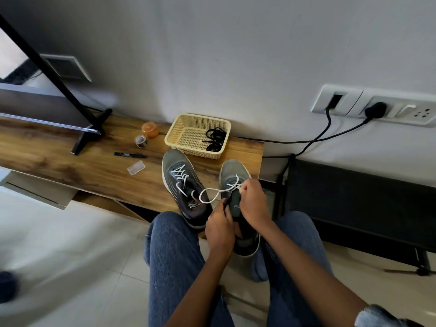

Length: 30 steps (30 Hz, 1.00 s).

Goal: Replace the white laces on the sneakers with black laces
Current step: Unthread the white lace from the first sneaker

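The job is barely begun: on the bench (70,166) the left sneaker (181,185) is fully white-laced, the right hand (253,201) pinches the white lace (212,192) of the right sneaker (232,175), which the left hand (219,228) grips, and the black laces (214,139) lie unused in the basket (179,128).

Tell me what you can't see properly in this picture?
- Right shoe: heel and tongue hidden by both hands, head view.
- Black laces in the basket: tangled, too small to count.
- Pen: writing too small to read.
- Blue shape: blurred, cut off at the left edge.
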Each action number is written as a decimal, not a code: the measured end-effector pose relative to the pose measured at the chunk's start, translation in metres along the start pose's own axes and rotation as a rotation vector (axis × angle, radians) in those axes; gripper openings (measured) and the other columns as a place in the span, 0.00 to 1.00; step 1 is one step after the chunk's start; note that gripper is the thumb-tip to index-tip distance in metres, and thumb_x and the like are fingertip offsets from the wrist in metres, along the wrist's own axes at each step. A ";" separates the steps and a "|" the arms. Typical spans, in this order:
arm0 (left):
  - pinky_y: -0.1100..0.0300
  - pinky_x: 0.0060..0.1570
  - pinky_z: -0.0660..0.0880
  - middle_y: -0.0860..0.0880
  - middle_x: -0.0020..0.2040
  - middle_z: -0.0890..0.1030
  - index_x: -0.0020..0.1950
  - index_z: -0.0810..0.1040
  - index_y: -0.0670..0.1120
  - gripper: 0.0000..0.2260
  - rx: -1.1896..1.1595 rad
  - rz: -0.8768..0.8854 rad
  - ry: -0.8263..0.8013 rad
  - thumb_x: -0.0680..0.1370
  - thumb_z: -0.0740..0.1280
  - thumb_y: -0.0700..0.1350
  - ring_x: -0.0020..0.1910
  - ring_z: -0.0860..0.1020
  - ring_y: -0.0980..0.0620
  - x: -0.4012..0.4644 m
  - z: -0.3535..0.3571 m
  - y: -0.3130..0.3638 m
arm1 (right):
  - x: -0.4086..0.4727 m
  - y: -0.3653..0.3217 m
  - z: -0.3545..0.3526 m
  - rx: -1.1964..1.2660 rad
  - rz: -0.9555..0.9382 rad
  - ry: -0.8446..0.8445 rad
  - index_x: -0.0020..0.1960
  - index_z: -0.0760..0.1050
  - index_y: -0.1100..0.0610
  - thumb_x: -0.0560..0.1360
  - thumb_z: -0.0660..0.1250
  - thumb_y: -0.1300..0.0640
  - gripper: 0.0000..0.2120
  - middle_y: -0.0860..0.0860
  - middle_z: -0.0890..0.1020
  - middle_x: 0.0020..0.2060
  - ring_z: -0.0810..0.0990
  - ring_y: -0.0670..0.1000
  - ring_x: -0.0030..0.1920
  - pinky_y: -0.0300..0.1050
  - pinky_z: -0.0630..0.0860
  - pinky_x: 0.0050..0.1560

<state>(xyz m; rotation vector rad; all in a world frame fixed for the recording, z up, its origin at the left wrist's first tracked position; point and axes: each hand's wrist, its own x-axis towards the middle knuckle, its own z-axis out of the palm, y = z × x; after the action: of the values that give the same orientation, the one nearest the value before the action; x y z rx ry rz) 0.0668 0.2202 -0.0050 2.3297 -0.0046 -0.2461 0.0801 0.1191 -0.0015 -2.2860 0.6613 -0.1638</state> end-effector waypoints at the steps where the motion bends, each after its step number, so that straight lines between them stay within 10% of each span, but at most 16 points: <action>1: 0.54 0.47 0.72 0.43 0.55 0.82 0.68 0.74 0.49 0.15 -0.004 -0.007 0.003 0.82 0.58 0.46 0.55 0.78 0.43 0.000 0.000 0.000 | 0.002 0.000 -0.004 0.132 0.062 0.046 0.43 0.67 0.58 0.78 0.56 0.66 0.07 0.53 0.73 0.44 0.73 0.51 0.42 0.44 0.66 0.41; 11: 0.54 0.50 0.72 0.46 0.57 0.81 0.69 0.73 0.52 0.16 0.022 0.007 -0.004 0.82 0.58 0.48 0.57 0.78 0.46 0.000 0.000 -0.001 | 0.013 0.034 -0.034 0.131 0.355 0.224 0.58 0.73 0.56 0.77 0.62 0.59 0.10 0.54 0.73 0.59 0.73 0.56 0.59 0.57 0.67 0.61; 19: 0.55 0.55 0.72 0.50 0.63 0.78 0.71 0.70 0.51 0.17 0.063 0.111 0.024 0.82 0.59 0.47 0.61 0.75 0.49 0.000 0.001 0.003 | -0.008 0.021 -0.013 0.116 0.044 0.086 0.60 0.74 0.58 0.76 0.65 0.56 0.13 0.53 0.76 0.56 0.74 0.54 0.59 0.55 0.70 0.62; 26: 0.52 0.48 0.73 0.50 0.48 0.84 0.51 0.82 0.47 0.15 0.250 0.595 0.096 0.75 0.56 0.43 0.51 0.77 0.48 0.038 0.001 0.011 | -0.020 0.030 0.009 0.009 -0.064 -0.046 0.60 0.74 0.55 0.76 0.62 0.55 0.14 0.53 0.79 0.55 0.75 0.55 0.57 0.50 0.73 0.55; 30: 0.49 0.54 0.66 0.50 0.55 0.82 0.58 0.81 0.49 0.12 0.503 0.500 -0.064 0.80 0.60 0.44 0.62 0.71 0.47 0.066 0.006 0.016 | -0.022 0.034 0.015 -0.037 -0.080 -0.015 0.57 0.75 0.56 0.77 0.58 0.57 0.12 0.52 0.79 0.53 0.76 0.53 0.55 0.49 0.74 0.52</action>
<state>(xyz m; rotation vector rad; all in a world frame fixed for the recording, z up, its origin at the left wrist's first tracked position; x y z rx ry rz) 0.1318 0.1997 -0.0098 2.7131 -0.7471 -0.0680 0.0518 0.1200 -0.0340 -2.3485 0.5695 -0.1735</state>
